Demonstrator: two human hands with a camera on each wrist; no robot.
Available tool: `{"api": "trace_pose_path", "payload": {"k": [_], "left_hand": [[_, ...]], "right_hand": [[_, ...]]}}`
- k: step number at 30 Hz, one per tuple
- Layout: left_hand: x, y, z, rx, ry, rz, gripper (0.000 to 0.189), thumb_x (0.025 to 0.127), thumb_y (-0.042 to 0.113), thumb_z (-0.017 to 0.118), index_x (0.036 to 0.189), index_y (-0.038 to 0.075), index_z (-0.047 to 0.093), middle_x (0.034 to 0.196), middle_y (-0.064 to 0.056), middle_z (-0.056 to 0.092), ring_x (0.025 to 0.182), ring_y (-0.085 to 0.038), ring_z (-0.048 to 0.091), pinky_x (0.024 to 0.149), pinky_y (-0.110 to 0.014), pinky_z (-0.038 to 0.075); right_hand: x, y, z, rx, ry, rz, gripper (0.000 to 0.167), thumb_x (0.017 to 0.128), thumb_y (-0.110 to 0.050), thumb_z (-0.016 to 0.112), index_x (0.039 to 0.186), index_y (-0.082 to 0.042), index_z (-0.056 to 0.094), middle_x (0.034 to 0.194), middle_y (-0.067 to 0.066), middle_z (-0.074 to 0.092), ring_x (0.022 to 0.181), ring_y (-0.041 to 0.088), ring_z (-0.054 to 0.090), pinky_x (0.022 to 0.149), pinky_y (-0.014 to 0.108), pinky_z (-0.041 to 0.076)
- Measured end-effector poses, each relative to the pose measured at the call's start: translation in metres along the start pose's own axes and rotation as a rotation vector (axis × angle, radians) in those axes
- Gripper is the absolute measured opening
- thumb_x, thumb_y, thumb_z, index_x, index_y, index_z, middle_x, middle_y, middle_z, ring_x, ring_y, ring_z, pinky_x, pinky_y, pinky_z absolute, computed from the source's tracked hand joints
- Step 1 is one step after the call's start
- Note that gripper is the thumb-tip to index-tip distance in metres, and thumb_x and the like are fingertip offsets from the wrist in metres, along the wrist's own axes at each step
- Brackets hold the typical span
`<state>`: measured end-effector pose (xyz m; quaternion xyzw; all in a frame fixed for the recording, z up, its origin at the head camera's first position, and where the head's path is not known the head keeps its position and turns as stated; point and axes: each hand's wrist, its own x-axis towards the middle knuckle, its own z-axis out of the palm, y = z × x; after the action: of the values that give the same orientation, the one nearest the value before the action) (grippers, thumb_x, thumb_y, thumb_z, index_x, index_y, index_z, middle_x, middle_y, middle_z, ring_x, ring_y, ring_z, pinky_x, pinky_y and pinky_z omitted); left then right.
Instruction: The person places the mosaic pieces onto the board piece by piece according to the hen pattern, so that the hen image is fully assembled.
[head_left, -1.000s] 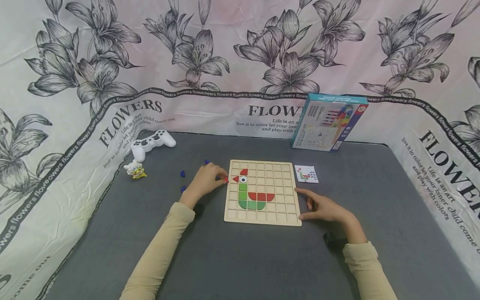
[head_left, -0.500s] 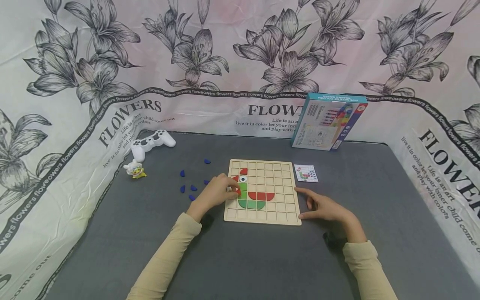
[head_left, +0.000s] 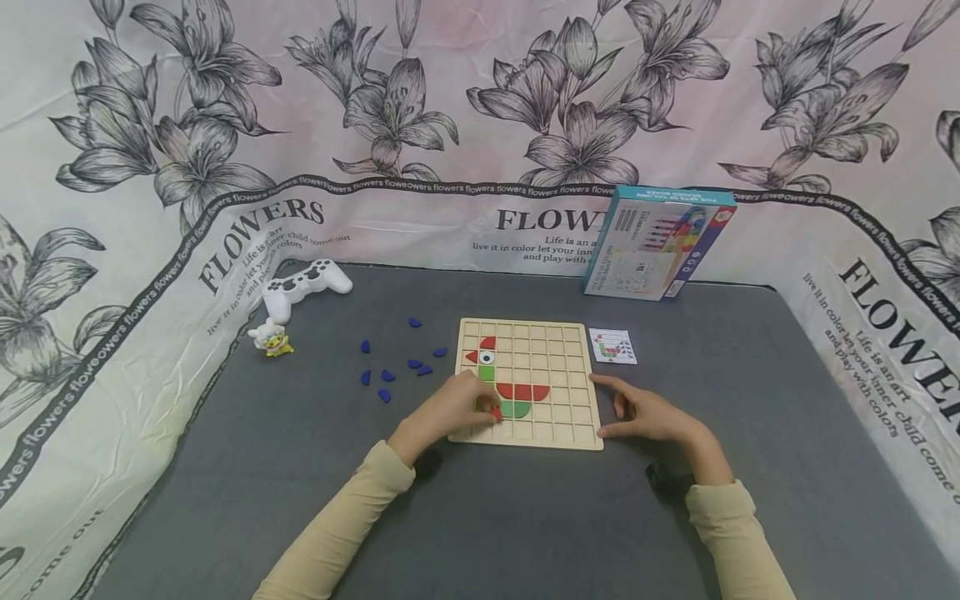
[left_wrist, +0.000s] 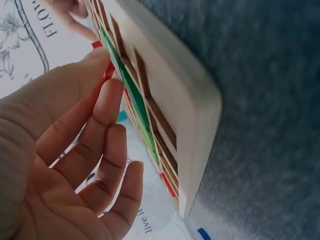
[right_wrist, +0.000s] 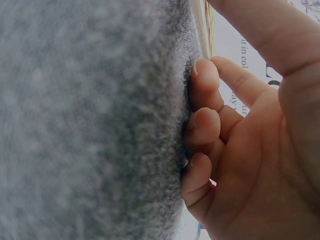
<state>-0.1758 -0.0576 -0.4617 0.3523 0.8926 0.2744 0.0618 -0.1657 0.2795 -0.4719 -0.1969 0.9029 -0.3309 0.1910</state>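
Observation:
My left hand (head_left: 456,406) pinches a small red piece (head_left: 497,412) between thumb and forefinger, close over the lower left part of a wooden grid board (head_left: 558,358). In the left wrist view, the red piece (left_wrist: 108,71) sits at the fingertips beside a row of green pieces (left_wrist: 134,92). A bird-like figure lies on the grid: a white eye tile (head_left: 486,358), red pieces (head_left: 522,392) and green pieces (head_left: 517,409), partly hidden by my left hand. My right hand (head_left: 651,415) touches the board's right edge with extended thumb and forefinger; its other fingers are curled.
Several blue pieces (head_left: 387,376) are scattered left of the board. A pattern card (head_left: 613,347) lies at its upper right. Behind stands a box (head_left: 652,246). A white game controller (head_left: 306,285) and a small figurine (head_left: 272,338) occupy the back left.
My left hand has carried the red piece rightward and toward me, from beside the board's left edge to over its lower left. More blue pieces show now. The right hand stays put.

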Motion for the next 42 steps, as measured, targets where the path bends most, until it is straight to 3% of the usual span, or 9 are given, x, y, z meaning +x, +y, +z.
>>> {"api": "trace_pose_path", "payload": {"k": [14, 25, 30, 36, 42], "left_hand": [[-0.002, 0.011, 0.006, 0.072, -0.001, 0.128, 0.01, 0.073, 0.022, 0.079, 0.078, 0.015, 0.074, 0.072, 0.007, 0.068, 0.064, -0.006, 0.056, 0.066, -0.021, 0.04], [-0.004, 0.009, 0.008, 0.121, 0.001, 0.143, 0.013, 0.073, 0.027, 0.078, 0.083, 0.018, 0.075, 0.078, 0.009, 0.068, 0.069, -0.004, 0.056, 0.065, -0.02, 0.041], [-0.006, 0.006, 0.004, 0.166, -0.002, 0.109, 0.01, 0.077, 0.026, 0.075, 0.086, 0.022, 0.074, 0.082, 0.011, 0.067, 0.075, -0.006, 0.054, 0.069, -0.024, 0.04], [-0.013, 0.0, -0.004, 0.229, -0.006, 0.001, 0.013, 0.077, 0.027, 0.074, 0.09, 0.027, 0.074, 0.091, 0.013, 0.065, 0.082, -0.01, 0.049, 0.076, -0.034, 0.04], [-0.026, -0.016, -0.015, 0.162, 0.044, -0.06, 0.014, 0.078, 0.024, 0.074, 0.092, 0.023, 0.074, 0.091, 0.009, 0.065, 0.081, -0.012, 0.047, 0.076, -0.036, 0.038]], "right_hand": [[-0.002, 0.0, -0.001, -0.025, 0.015, -0.031, 0.083, 0.073, -0.038, 0.077, 0.141, -0.014, 0.035, 0.078, 0.002, 0.046, 0.058, 0.008, 0.037, 0.051, 0.022, 0.031], [-0.002, -0.002, -0.001, -0.033, 0.016, -0.03, 0.083, 0.073, -0.038, 0.077, 0.141, -0.014, 0.035, 0.079, 0.002, 0.045, 0.058, 0.008, 0.037, 0.051, 0.022, 0.031], [-0.002, -0.003, 0.0, -0.029, 0.018, -0.031, 0.083, 0.073, -0.037, 0.077, 0.141, -0.013, 0.035, 0.078, 0.002, 0.045, 0.059, 0.008, 0.037, 0.052, 0.022, 0.031], [-0.001, -0.003, 0.001, -0.033, 0.018, -0.028, 0.083, 0.073, -0.036, 0.077, 0.141, -0.014, 0.035, 0.078, 0.002, 0.045, 0.059, 0.008, 0.037, 0.052, 0.022, 0.031], [-0.001, -0.004, 0.001, -0.032, 0.018, -0.028, 0.083, 0.073, -0.036, 0.078, 0.141, -0.014, 0.035, 0.079, 0.002, 0.045, 0.06, 0.009, 0.037, 0.052, 0.022, 0.031]]}}
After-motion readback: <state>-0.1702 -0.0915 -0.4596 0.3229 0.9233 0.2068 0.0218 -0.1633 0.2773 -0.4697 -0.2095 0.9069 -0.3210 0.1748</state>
